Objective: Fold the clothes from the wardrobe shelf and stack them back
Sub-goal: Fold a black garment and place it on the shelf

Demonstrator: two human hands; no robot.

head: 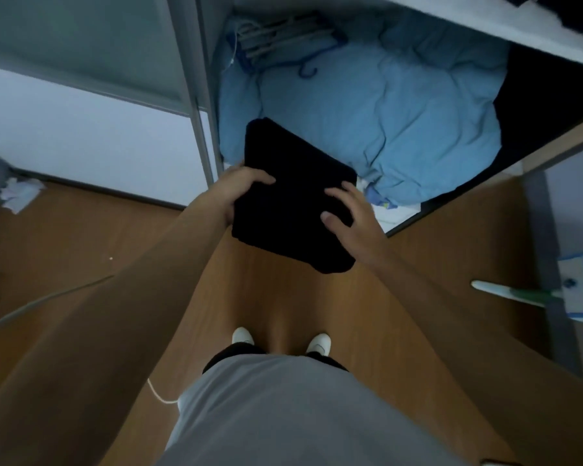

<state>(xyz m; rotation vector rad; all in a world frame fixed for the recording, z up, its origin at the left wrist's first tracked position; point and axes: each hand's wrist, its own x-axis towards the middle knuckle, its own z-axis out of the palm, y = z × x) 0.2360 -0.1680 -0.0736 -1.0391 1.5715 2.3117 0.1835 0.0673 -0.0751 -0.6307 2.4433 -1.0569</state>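
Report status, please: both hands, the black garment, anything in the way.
Left hand grips folded black garment at its edge; right hand rests fingers on top. Garment in front of open wardrobe. Blue duvet, hangers on it, fills wardrobe bottom.

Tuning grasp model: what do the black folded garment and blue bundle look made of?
Black folded garment: soft matte fabric, maybe knit; rounded edges, no sheen, too dark for weave. Blue bundle: thin matte cloth, probably cotton bedding; puffy with fine creases.

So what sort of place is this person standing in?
Most likely a bedroom at home, in front of an open wardrobe: light blue bedding is bundled inside with clothes hangers lying on it, and a wooden floor runs underfoot. A folded black garment is held before it.
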